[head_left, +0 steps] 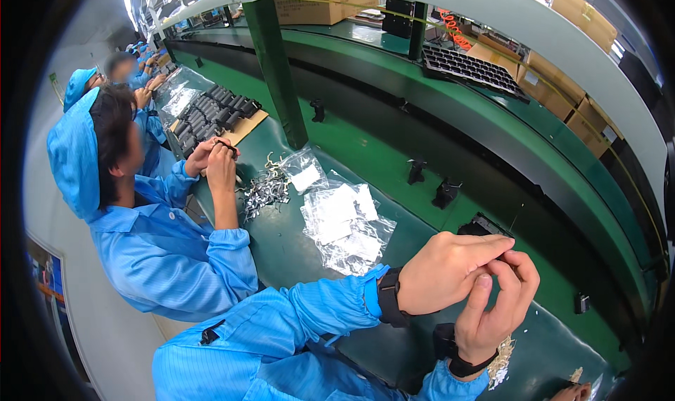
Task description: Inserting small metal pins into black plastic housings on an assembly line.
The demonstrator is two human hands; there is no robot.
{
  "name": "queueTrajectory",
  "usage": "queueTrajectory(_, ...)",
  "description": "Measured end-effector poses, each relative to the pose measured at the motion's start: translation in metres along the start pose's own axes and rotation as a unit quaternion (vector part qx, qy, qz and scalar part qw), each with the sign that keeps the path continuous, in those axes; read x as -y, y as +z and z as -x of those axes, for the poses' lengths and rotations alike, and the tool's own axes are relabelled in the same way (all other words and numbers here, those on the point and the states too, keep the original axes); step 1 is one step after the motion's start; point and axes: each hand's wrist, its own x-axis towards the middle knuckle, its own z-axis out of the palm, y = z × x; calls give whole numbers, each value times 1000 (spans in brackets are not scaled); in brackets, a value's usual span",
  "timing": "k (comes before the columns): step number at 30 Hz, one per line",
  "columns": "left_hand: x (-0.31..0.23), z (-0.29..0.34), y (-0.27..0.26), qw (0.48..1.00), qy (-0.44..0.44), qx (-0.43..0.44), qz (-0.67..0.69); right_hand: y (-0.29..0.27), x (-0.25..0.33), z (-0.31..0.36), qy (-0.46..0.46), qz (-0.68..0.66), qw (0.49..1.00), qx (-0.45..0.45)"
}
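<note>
My left hand (439,271) and my right hand (496,309) are raised together over the bench edge, beside the green conveyor belt. Their fingertips meet in a pinch. A small dark bit shows between them, too hidden to name. Below my right hand, by its wrist, a black part (444,339) rests on the green bench (281,250). Partly behind that wrist lies a pile of small pale pieces (500,364). Beyond my left forearm are clear plastic bags (348,222) with white contents.
Black parts (445,192) stand spaced along the conveyor (365,144). To the left, a co-worker in blue (165,239) handles a dark part near a heap of small metal pieces (266,193) and rows of black cylindrical parts (214,113). A green post (275,70) rises between bench and belt.
</note>
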Motion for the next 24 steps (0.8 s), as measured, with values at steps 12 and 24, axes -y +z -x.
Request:
queueTrajectory(12, 3, 1, 3, 1000, -13, 22, -18, 0, -12, 2, 2, -30, 999, 12)
queueTrajectory(24, 7, -4, 8, 999, -5, 21, 25, -3, -19, -2, 21, -63, 998, 17)
